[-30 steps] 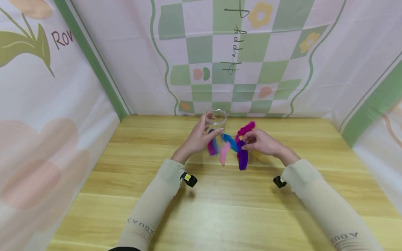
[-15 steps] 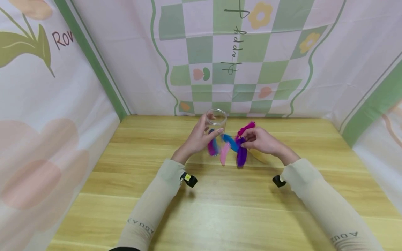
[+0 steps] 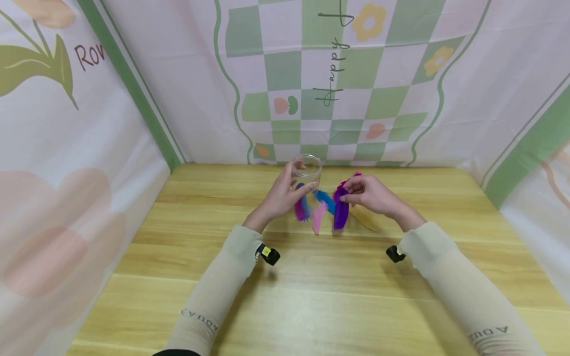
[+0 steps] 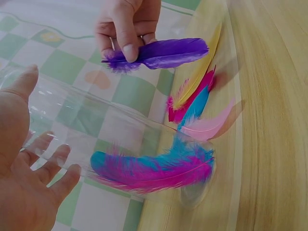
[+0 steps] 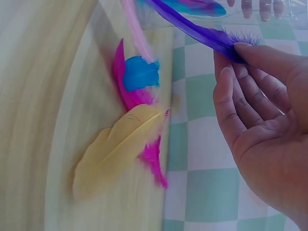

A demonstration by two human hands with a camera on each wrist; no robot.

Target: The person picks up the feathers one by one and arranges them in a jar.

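Note:
My left hand [image 3: 278, 197] holds a tall clear plastic cup [image 3: 312, 174] upright on the table, thumb on one side and fingers on the other. Through its wall a blue-and-magenta feather [image 4: 154, 173] shows inside, near the bottom. Between thumb and fingers my right hand [image 3: 371, 195] pinches a purple feather [image 4: 175, 53] by its fluffy end, raised above the table to the right of the cup. Below it lie a yellow feather [image 5: 113, 151], a magenta feather [image 5: 120, 79], a blue feather [image 5: 140, 73] and a pink feather [image 4: 209, 126], partly overlapping.
The wooden table [image 3: 285, 306] runs back to a patterned cloth wall [image 3: 282, 69] right behind the cup. Another cloth wall [image 3: 89, 207] stands on the left, and one more [image 3: 534, 163] on the right.
My right hand has drawn the purple feather slightly upward and toward the cup, uncovering more of the yellow feather. The left hand and cup have stayed in place.

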